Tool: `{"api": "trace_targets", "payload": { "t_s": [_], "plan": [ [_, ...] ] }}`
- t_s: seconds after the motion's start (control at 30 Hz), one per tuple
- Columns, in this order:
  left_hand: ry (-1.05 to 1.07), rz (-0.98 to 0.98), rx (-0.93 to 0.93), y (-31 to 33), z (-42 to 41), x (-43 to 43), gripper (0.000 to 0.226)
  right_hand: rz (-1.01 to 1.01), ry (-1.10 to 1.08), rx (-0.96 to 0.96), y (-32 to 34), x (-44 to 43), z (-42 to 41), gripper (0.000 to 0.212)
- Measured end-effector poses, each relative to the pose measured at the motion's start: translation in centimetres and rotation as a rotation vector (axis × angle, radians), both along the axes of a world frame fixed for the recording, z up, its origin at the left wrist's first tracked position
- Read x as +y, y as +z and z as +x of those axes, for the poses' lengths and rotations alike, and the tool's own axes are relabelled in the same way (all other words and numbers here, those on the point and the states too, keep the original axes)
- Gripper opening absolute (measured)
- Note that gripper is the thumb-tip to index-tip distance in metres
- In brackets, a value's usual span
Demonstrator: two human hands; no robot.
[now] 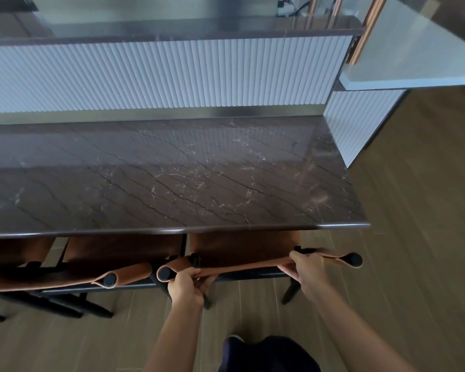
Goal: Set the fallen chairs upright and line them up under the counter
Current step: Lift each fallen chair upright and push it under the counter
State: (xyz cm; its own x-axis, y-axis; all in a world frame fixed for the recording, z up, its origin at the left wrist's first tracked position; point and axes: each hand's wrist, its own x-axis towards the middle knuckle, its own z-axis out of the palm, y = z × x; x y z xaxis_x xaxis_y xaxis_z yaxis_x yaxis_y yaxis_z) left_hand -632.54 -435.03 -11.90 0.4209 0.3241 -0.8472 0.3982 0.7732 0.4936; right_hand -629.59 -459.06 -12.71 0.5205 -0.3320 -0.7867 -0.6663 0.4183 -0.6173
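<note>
Three upright chairs with tan leather seats and black frames stand in a row, partly tucked under the dark marble counter. The rightmost chair is in front of me. My left hand grips the left end of its leather backrest band, and my right hand grips the band near its right end. The middle chair sits just to the left, its backrest roll close to the right chair's. The left chair is cut off by the frame edge.
A white fluted panel rises behind the counter, with a higher shelf above. A lower white counter section extends at the right. Wood-look floor lies right of the counter and behind the chairs. My dark-clothed knee shows at the bottom.
</note>
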Motion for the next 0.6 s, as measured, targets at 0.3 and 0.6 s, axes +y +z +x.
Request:
{"api": "trace_targets", "payload": {
  "t_s": [0.3,0.6],
  "plan": [
    [-0.034,-0.061,0.027,0.0,1.7,2.4,0.018,0.015,-0.033,-0.035,-0.1,2.0,0.5,0.044],
    [-0.029,0.015,0.013,-0.3,0.5,2.0,0.018,0.023,0.016,-0.042,0.3,1.8,-0.6,0.042]
  ]
}}
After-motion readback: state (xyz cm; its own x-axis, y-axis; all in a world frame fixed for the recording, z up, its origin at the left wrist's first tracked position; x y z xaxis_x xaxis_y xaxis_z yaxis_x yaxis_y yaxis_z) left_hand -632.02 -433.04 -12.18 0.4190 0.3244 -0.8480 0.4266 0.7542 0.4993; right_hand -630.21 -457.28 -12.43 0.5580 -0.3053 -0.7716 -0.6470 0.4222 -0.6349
